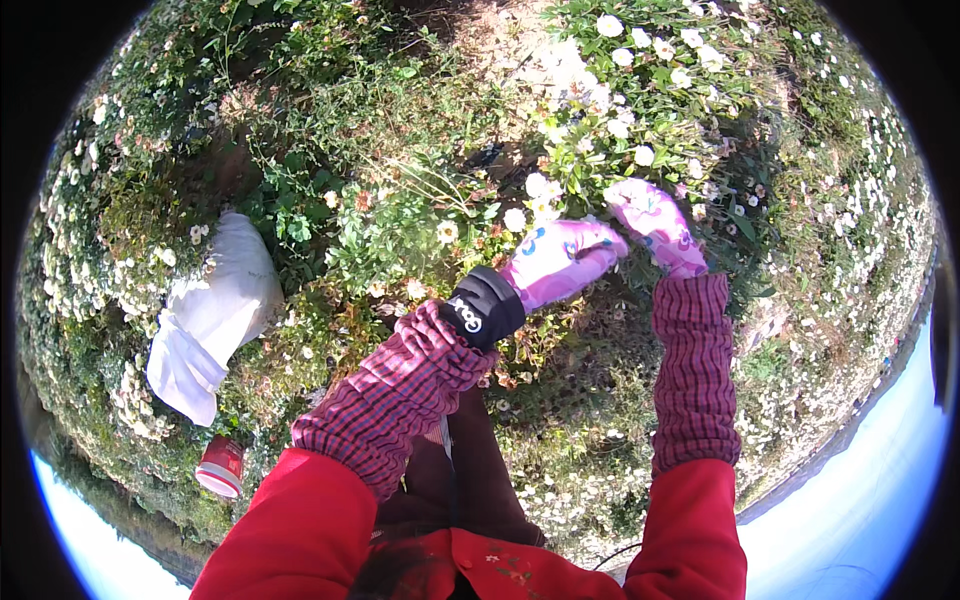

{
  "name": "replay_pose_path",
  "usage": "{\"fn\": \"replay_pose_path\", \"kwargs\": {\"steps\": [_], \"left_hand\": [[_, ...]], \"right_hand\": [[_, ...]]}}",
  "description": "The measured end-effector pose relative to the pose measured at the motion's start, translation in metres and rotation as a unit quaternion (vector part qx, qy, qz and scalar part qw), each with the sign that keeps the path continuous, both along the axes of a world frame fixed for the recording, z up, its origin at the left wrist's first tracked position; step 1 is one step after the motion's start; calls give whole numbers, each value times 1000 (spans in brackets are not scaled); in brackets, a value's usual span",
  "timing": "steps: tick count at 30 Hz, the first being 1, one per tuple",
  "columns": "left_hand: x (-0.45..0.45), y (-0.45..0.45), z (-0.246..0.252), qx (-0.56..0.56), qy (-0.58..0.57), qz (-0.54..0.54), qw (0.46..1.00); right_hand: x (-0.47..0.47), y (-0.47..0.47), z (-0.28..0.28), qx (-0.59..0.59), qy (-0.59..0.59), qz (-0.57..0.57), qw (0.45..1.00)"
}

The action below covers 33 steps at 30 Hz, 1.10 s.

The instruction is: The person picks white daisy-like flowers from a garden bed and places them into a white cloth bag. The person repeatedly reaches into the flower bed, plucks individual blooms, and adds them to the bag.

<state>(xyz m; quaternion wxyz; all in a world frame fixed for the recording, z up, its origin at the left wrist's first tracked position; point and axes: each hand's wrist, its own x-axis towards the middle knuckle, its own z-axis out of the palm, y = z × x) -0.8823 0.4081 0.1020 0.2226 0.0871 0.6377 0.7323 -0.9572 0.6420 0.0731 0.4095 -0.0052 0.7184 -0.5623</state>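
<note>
My left hand (566, 259), in a pink patterned glove, is held low over the flowering plants with its fingers drawn together and pointing right. Whether anything lies inside it is hidden. My right hand (654, 223), gloved to match, bends over leafy stems just beyond it, fingertips turned away from the camera and partly out of sight. White flowers (541, 187) stand close by the left hand's knuckles. A bushy plant with white blooms (643, 155) rises directly past the right hand.
On the left a white cloth sack (225, 292) lies over the plants. Below it a red and white bucket (221, 465) sits tilted among greenery. Bare soil (499, 34) shows at the top. Flowering rows spread on both sides, with dry stems (442, 191) near the middle.
</note>
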Motion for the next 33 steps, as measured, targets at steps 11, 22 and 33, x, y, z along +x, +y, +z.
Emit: {"fn": "replay_pose_path", "kwargs": {"steps": [11, 22, 33], "left_hand": [[-41, 54, -62, -195, -177, -129, 956], [27, 35, -89, -171, -118, -75, 975], [29, 29, -109, 85, -360, 24, 929]], "right_hand": [[19, -41, 121, 176, 130, -25, 975], [-70, -20, -26, 519, 109, 404, 745], [-60, 65, -78, 364, 102, 526, 762]]}}
